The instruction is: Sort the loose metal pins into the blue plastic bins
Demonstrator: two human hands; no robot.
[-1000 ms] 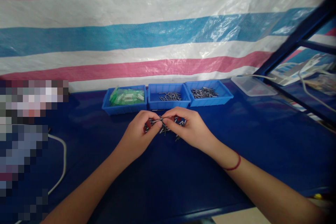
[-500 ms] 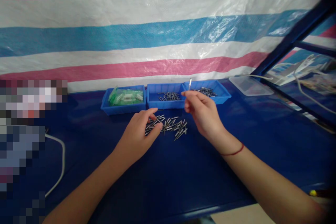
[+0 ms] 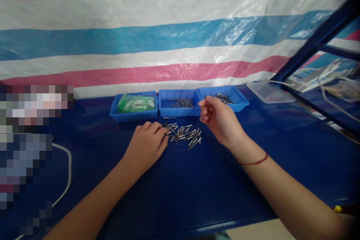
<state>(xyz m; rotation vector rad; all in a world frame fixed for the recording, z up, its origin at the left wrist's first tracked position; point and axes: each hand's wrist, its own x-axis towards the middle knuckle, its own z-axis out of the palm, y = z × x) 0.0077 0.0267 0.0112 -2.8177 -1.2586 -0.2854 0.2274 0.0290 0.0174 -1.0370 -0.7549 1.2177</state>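
With its fingers bent down, the left hand (image 3: 150,138) rests at the left edge of the loose pile of metal pins (image 3: 184,134), which lies on the blue table (image 3: 168,195) just in front of the middle bin (image 3: 180,112) (its fingertips are hidden, so whether it grips a pin I cannot tell). The right hand (image 3: 221,122) hangs half-curled before or over the right bin (image 3: 240,101), no pin visible and its grip unclear. Good handling here means pinching one pin by a free end, without raking the crossed ones.
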